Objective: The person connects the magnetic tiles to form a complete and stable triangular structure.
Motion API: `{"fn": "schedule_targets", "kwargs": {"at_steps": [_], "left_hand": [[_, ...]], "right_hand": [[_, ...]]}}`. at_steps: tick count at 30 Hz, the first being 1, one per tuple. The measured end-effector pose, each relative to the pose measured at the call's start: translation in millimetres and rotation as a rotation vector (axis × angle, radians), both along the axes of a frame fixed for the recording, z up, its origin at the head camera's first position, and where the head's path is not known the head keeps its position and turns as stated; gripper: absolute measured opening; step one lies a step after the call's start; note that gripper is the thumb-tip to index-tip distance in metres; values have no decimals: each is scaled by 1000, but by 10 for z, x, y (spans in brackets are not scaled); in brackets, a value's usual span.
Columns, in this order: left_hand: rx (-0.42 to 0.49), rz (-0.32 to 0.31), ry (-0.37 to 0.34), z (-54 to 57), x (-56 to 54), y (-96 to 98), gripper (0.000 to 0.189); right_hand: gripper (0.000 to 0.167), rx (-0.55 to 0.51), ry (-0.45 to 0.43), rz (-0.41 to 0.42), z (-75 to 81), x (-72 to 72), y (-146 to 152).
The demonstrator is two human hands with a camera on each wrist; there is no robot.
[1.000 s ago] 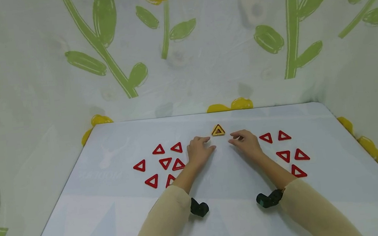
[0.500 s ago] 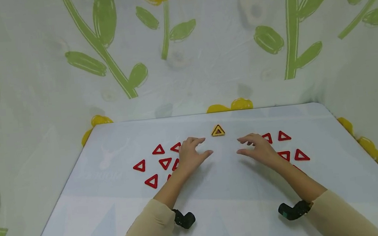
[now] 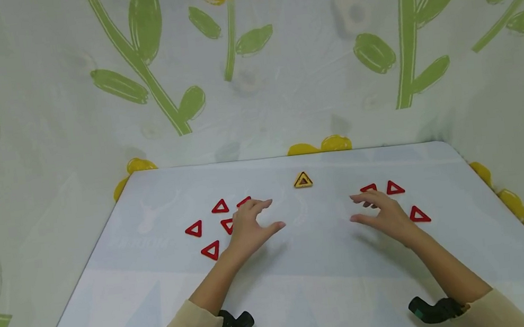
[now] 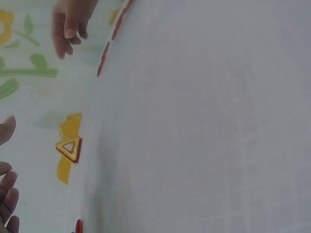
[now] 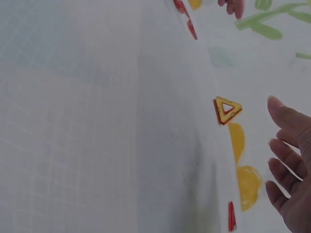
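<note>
A yellow triangle (image 3: 302,180) with an open middle lies near the table's far edge; both wrist views show red along its side. My left hand (image 3: 251,224) is held over the left group of red triangles, thumb and fingers apart, nothing between them. Several of that group show, one red triangle (image 3: 211,250) nearest me; others are hidden by the hand and forearm. On the other side my right hand (image 3: 386,215) hovers with thumb and fingers spread, also holding nothing. Beside it lie red triangles, such as the red triangle (image 3: 419,214) right of its knuckles.
The pale table (image 3: 312,280) stands against a light cloth (image 3: 302,90) printed with green stems and yellow flowers. A black wrist camera (image 3: 237,324) sits on the left forearm, another black wrist camera (image 3: 434,309) on the right.
Both hands have moved apart and back toward me, away from the yellow triangle, with the finger gaps widening. They now cover different red triangles. The triangles themselves stay put.
</note>
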State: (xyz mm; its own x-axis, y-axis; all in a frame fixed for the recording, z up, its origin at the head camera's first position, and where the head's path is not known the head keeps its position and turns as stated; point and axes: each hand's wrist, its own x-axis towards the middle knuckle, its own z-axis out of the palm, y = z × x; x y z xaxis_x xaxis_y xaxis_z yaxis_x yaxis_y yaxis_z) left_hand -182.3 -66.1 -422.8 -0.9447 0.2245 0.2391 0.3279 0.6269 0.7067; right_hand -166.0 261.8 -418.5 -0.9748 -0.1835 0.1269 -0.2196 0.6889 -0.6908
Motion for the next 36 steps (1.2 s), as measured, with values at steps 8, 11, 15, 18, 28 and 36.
{"fn": "schedule_targets", "kwargs": {"at_steps": [8,11,15,18,28,36], "left_hand": [[-2,55,16,-5,176,-239,63],[12,68,10,-18,221,-342,63],[42,62,39,-36,283,-492,61],[78,49,81,-61,326,-624,58],[109,95,54,-154,433,-932,60],[79,118,78,-363,408,-969,55]], "right_hand": [[52,29,23,-28,32,186,157],[53,39,4,-55,32,253,230],[54,52,-1,-92,4,348,325],[52,36,-3,-108,-26,427,396],[45,2,24,-189,-131,646,696],[46,-86,26,-231,-277,719,923]]}}
